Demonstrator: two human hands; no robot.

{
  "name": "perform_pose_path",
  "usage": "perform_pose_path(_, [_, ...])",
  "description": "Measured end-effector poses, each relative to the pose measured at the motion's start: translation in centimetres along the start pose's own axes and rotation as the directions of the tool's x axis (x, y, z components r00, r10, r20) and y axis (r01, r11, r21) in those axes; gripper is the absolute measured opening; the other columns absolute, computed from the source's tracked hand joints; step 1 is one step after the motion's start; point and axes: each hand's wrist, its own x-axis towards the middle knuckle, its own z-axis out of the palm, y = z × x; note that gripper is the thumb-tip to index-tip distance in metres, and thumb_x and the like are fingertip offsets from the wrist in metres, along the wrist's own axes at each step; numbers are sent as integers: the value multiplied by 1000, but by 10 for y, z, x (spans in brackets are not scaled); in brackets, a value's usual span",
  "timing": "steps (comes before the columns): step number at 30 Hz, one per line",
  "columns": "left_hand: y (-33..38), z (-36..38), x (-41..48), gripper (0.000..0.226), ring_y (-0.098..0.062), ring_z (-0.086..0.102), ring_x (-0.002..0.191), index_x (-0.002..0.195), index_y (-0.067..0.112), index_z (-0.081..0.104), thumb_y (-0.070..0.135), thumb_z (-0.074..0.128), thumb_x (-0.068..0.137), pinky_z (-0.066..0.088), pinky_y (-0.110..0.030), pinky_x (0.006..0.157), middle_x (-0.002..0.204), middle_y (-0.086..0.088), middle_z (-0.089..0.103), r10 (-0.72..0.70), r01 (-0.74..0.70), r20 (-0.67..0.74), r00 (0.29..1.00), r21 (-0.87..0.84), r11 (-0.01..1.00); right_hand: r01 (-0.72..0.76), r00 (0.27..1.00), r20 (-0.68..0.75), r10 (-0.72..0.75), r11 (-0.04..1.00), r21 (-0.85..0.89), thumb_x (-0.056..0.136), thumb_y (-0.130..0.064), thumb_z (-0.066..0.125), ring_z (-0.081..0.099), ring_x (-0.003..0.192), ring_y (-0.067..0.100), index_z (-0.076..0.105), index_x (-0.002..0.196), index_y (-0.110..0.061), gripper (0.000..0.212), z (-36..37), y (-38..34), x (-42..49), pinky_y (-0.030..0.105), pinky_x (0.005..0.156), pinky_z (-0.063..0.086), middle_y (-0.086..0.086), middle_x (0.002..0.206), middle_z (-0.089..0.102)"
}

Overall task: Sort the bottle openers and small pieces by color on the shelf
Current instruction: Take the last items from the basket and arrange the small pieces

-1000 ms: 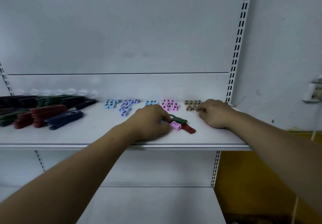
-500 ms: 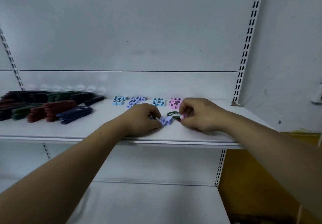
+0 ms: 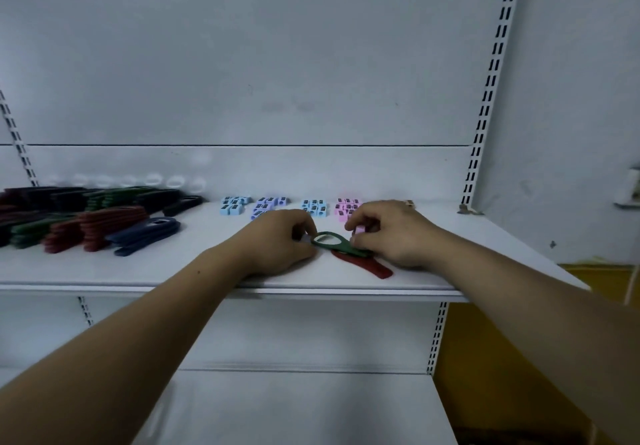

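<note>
On the near edge of the white shelf (image 3: 173, 271), right of centre, both hands work close together, forearms reaching in from below.

Left hand (image 3: 277, 242): knuckles up, fingers curled, tips at the ring end of the green opener (image 3: 341, 244). Cannot tell whether they actually grip it.

Right hand (image 3: 394, 233): knuckles up, thumb and forefinger pinching a pink piece (image 3: 360, 229). Its lower fingers are curled over the handle end of the green opener.

The green opener lies flat between the hands and across the red opener (image 3: 369, 265), whose handle points toward the near edge.

No containers; the sorted groups sit straight on the shelf. Far row, left to right: light blue pieces (image 3: 235, 204), lilac pieces (image 3: 266, 205), blue pieces (image 3: 315, 207), pink pieces (image 3: 344, 207), the last partly hidden by the right hand.

Far left: stacked openers in black (image 3: 162, 199), green (image 3: 29, 233), red (image 3: 104, 225) and navy (image 3: 145, 233).

A lower shelf (image 3: 294, 406) sits beneath.
</note>
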Motion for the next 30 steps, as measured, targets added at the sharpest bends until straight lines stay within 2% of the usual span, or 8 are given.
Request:
perform_pose_path(2, [-2,-1,-1,19,-6,54,79,98,34,56,36,68,83,42,-22,75,89,13,59,-9,9,-14,1000,-14,1000,-21,996,-91,24,999,39,81,-24,73,55,81,8,62,91,-28,15,1,2,6,22,68,42,-15,85,56])
perform_pose_path(5, [-4,-2,-3,27,-4,54,80,101,34,54,40,70,81,43,-21,76,90,15,59,-25,25,-7,1000,-49,998,-65,987,-156,43,987,-144,80,-24,72,57,87,17,58,91,-23,17,4,7,15,28,72,45,-7,88,58])
perform_pose_path(14, [-10,-8,-9,12,6,52,78,95,34,64,41,65,86,37,-6,66,85,24,58,-21,21,-12,1000,-30,999,-6,1000,24,16,924,-382,95,-28,51,56,113,18,69,117,-23,29,0,4,9,26,92,43,-2,127,63])
perform_pose_path(19, [-15,-16,-16,39,-6,56,104,125,30,55,38,61,87,41,-21,93,115,16,56,-86,87,44,995,-33,996,-27,998,33,46,902,-431,100,-22,40,50,116,28,56,130,-20,34,6,-9,17,29,85,39,9,124,51])
perform_pose_path(22, [-21,-23,-18,29,-13,56,103,113,27,65,38,59,87,44,-29,95,111,11,63,-89,84,62,994,72,994,36,999,-3,-38,959,-283,100,-29,43,46,122,20,52,135,-22,37,7,-34,20,24,93,33,2,132,51])
perform_pose_path(24, [-23,-24,-19,20,-12,57,96,103,30,69,35,60,85,47,-32,92,101,11,65,-80,77,49,996,57,995,91,987,153,-51,960,-266,95,-38,51,46,123,16,51,136,-25,43,11,-52,20,23,95,33,-4,136,52])
perform_pose_path(26, [-25,-24,-21,20,-10,58,96,103,30,69,28,62,85,47,-29,92,100,12,64,-68,67,35,997,41,997,132,960,278,-42,940,-313,89,-43,58,50,116,16,59,123,-30,37,21,-60,20,24,90,37,-6,125,57])
perform_pose_path(30, [-31,-29,-25,31,-9,57,102,115,27,65,20,61,85,45,-25,96,111,10,65,-69,68,26,997,38,997,129,974,216,-72,956,-265,86,-38,63,53,94,11,61,93,-33,9,31,-57,21,23,75,38,-11,101,58])
